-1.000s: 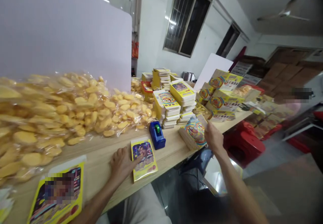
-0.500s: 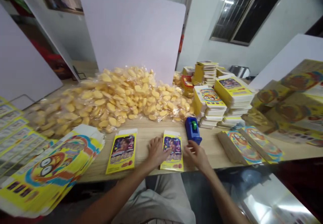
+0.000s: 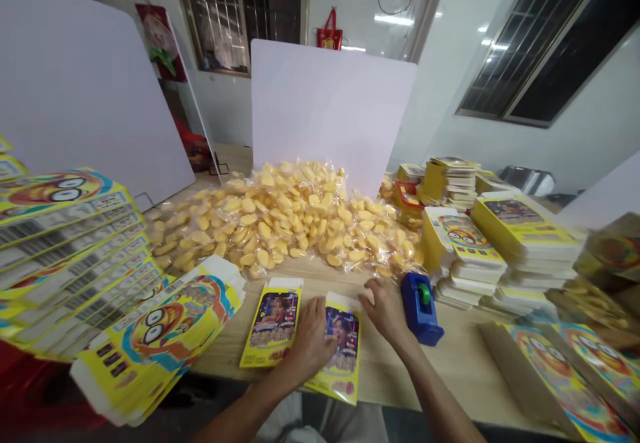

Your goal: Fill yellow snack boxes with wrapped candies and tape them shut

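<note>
A flat yellow box point(image 3: 345, 346) with a white top flap lies face up before me, slightly turned, its lower end at the table's front edge. My left hand point(image 3: 313, 340) grips its left side, thumb over the printed face and fingers along the edge. By the flap's upper right corner is my right hand point(image 3: 384, 310), thumb and forefinger apart, with nothing visible between them. A blue tape dispenser point(image 3: 421, 310) with a green roll stands just right of that hand. Left of my left hand lies a second yellow box point(image 3: 271, 323), face up.
Clear bags of yellow oval pieces point(image 3: 295, 213) are heaped at the back. Stacked boxes point(image 3: 470, 256) stand at the right, beside a red basket point(image 3: 409, 200). Fanned flat boxes point(image 3: 165, 336) crowd the left. More boxes point(image 3: 555, 370) lie front right. A white panel point(image 3: 330, 106) rises behind.
My right hand has moved from beside the tape dispenser to the box's upper right corner. The box under my left hand has turned slightly. The camera view has also shifted.
</note>
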A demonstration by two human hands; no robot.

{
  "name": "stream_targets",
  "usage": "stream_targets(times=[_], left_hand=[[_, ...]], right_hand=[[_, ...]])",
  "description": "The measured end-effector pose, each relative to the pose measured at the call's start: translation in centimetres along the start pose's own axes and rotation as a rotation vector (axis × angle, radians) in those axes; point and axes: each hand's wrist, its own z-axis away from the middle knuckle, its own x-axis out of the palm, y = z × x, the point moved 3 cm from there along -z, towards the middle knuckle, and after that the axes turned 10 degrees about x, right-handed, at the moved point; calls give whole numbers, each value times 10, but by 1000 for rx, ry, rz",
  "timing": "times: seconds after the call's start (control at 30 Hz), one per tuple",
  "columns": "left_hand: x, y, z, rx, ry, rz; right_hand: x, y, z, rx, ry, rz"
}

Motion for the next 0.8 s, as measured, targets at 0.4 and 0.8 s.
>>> stream_targets(times=[0.4,0.8], left_hand=[[-51,-27,-194,292,207,-160],[-51,-32,-209,77,392,395]], right_hand=[[42,-3,-107,-248,4,286],[16,11,-102,277,105,-1157]])
